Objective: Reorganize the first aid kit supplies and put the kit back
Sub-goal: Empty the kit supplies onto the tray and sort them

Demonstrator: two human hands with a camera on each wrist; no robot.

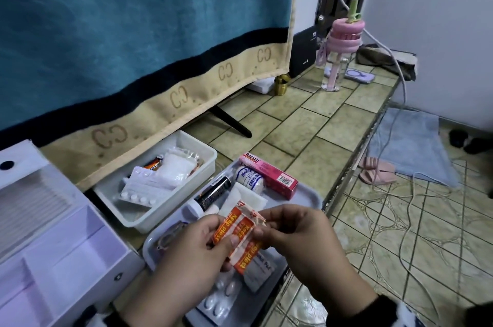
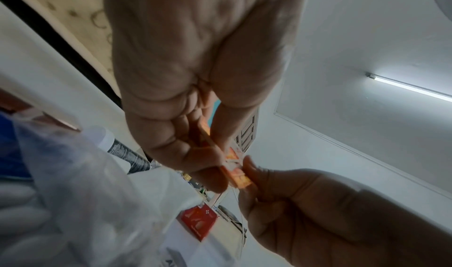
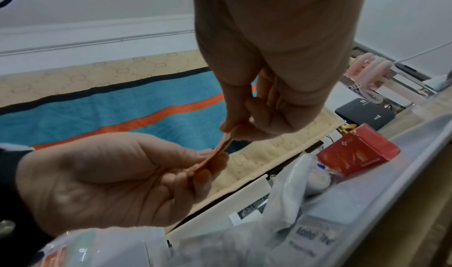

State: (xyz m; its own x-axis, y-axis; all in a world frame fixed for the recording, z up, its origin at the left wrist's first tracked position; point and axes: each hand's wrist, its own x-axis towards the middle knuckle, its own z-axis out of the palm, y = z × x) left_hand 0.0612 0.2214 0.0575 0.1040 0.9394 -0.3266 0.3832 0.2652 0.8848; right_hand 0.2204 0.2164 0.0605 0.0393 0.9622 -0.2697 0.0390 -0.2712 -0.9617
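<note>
Both hands hold a small stack of orange plaster strips [image 1: 241, 238] above the grey tray [image 1: 312, 200]. My left hand [image 1: 202, 244] pinches the strips' left side between thumb and fingers. My right hand [image 1: 282, 230] pinches their right edge. The strips [image 2: 234, 164] show edge-on in the left wrist view, and the strips [image 3: 215, 155] also in the right wrist view. On the tray lie a pink Bacidin box [image 1: 269, 176], a crepe bandage roll [image 1: 249, 178], a black tube [image 1: 210, 194], gauze and blister packs [image 1: 221, 302]. The open white kit box [image 1: 61, 252] stands at the left.
A white bin [image 1: 170, 209] with pill strips and gauze packs sits behind the tray. A teal towel [image 1: 133, 33] hangs over the tiled counter. A pink bottle [image 1: 338, 51] stands further back. The counter edge [image 1: 354, 166] drops to the floor on the right, with cables and slippers.
</note>
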